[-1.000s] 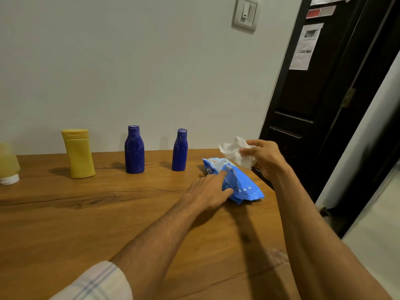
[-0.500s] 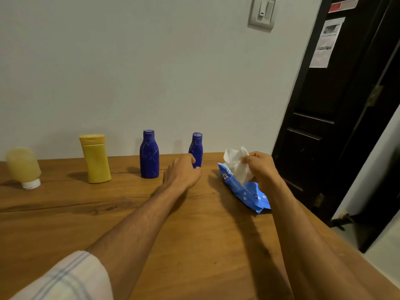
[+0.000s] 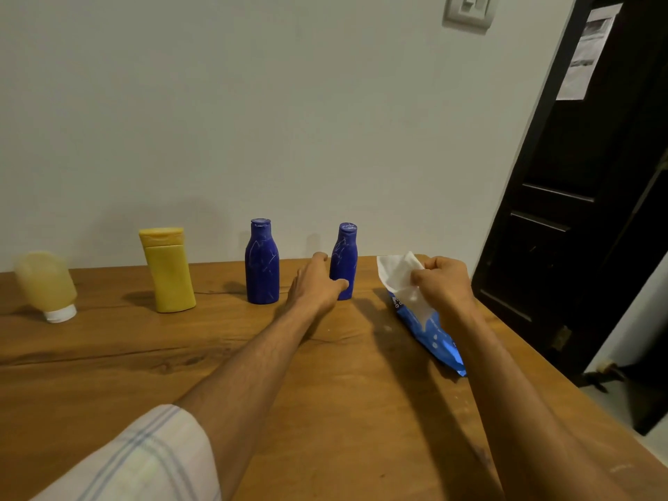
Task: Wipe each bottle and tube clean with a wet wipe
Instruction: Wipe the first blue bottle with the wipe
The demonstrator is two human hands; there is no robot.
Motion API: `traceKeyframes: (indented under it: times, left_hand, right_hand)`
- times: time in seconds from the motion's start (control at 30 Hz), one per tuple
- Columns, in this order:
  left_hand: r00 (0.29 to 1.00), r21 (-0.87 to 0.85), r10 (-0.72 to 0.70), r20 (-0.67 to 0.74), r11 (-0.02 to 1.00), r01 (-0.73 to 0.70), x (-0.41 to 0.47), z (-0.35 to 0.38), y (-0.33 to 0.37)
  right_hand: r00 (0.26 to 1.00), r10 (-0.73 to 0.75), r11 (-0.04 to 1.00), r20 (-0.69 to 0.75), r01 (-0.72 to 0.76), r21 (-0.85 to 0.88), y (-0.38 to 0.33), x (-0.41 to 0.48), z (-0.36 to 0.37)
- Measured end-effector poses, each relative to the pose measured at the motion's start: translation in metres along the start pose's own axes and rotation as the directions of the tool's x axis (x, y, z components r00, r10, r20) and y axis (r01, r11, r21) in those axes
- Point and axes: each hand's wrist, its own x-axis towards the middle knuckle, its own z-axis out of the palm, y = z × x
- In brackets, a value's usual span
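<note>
Along the wall on the wooden table (image 3: 108, 356) stand a pale yellow tube (image 3: 45, 283) on its white cap, a yellow bottle (image 3: 168, 273), a larger blue bottle (image 3: 262, 263) and a small blue bottle (image 3: 345, 251). My left hand (image 3: 316, 287) wraps the small blue bottle low down, thumb across its front and fingers at its left side. My right hand (image 3: 444, 283) pinches a crumpled white wet wipe (image 3: 399, 276) just above the blue wipe pack (image 3: 433, 338), which lies near the table's right edge.
A dark door (image 3: 578, 211) with a paper notice stands open-side right of the table. A light switch (image 3: 468, 9) is on the white wall above. The table's right edge runs diagonally past the wipe pack.
My left hand left the wipe pack, moved left and forward, and now closes on the small blue bottle. My right hand kept the wipe, staying over the pack.
</note>
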Motion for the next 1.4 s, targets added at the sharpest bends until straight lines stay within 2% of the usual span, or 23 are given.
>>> traceKeyframes:
  times: [0.33,0.77,0.97,1.13,1.4]
  left_hand:
    - [1.000,-0.117,-0.019,-0.002,0.993,0.018,0.020,0.008,-0.011]
    - [0.999,-0.121,0.004,-0.036,0.993,-0.009,0.015,0.008,-0.014]
    - [1.000,-0.214,0.019,0.015,0.977,-0.015,-0.007,-0.017,-0.009]
    - [1.000,-0.242,0.011,0.003,0.970,-0.010,-0.033,-0.044,-0.004]
    - [1.000,-0.416,0.004,-0.010,0.909,-0.008,-0.092,-0.092,-0.006]
  right_hand:
    - [0.997,-0.070,0.994,0.015,0.071,-0.089,0.005,-0.001,0.006]
    - [0.999,-0.039,0.996,0.026,0.041,-0.075,0.012,-0.009,0.019]
    - [0.992,-0.122,0.991,0.036,0.124,-0.054,-0.003,-0.027,0.019]
    - [0.980,-0.170,0.984,0.108,0.174,-0.028,-0.022,-0.060,0.017]
    - [0.964,-0.247,0.969,0.095,0.246,0.023,-0.050,-0.115,0.019]
